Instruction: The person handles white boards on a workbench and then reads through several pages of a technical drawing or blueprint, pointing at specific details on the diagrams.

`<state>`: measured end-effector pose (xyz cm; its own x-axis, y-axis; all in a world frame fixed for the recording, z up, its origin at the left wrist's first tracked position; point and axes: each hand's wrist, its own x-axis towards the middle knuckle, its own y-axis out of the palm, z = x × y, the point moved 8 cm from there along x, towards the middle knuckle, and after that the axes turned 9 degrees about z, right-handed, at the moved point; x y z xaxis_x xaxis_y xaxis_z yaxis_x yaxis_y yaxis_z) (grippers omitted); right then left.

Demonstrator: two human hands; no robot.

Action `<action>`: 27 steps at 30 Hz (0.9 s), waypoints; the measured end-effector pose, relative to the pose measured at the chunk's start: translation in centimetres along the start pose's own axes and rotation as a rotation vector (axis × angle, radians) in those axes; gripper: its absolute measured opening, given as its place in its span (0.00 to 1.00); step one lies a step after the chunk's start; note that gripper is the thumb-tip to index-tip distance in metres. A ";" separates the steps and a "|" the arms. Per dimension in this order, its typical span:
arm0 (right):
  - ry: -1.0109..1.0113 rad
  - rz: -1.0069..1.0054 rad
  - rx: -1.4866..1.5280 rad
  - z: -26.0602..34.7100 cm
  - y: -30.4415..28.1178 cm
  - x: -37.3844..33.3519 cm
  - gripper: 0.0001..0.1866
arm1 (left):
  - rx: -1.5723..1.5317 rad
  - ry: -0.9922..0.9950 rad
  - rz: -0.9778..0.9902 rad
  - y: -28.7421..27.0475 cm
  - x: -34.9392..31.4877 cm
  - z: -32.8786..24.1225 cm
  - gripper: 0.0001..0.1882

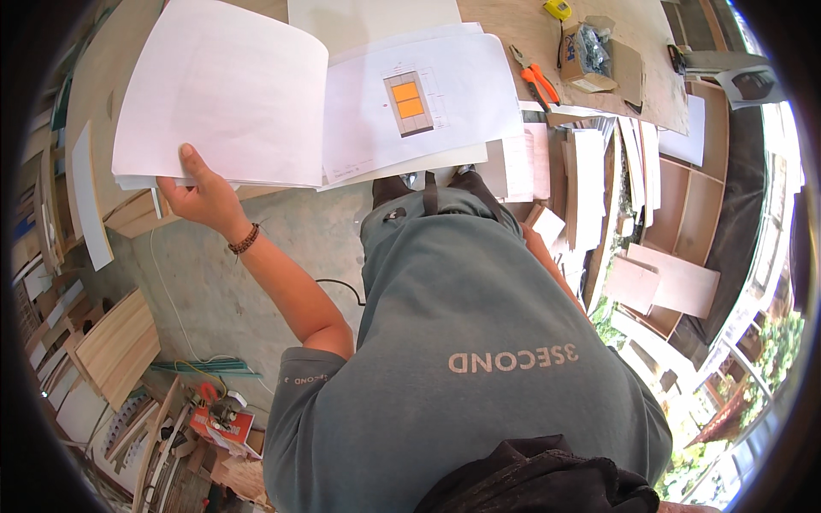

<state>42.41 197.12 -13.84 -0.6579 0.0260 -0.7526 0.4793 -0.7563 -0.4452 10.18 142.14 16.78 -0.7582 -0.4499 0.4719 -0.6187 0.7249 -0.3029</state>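
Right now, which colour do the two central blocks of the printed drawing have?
The blocks are yellow-orange, clearest in the head view.

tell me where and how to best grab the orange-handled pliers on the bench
Likely by both orange handles together, from the near side of the bench: the pliers appear to lie flat, jaws away from the person, handles toward that edge. Keep left of the cardboard box.
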 end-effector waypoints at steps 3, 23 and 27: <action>0.042 0.034 0.088 3.4 -0.1 -3.0 0.26 | -0.039 -0.001 0.006 -0.2 0.4 0.7 0.23; -0.313 0.004 -0.204 17.4 3.1 -13.2 0.45 | -0.074 -0.047 0.101 -1.5 3.0 5.4 0.25; -0.488 -0.054 -0.110 20.1 4.5 -14.9 0.44 | -0.067 -0.053 0.124 -1.3 2.9 5.0 0.25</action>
<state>42.65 180.18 5.14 -0.8658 -0.2658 -0.4239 0.4783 -0.6885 -0.5452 7.75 137.27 14.44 -0.8387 -0.3802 0.3898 -0.5059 0.8090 -0.2994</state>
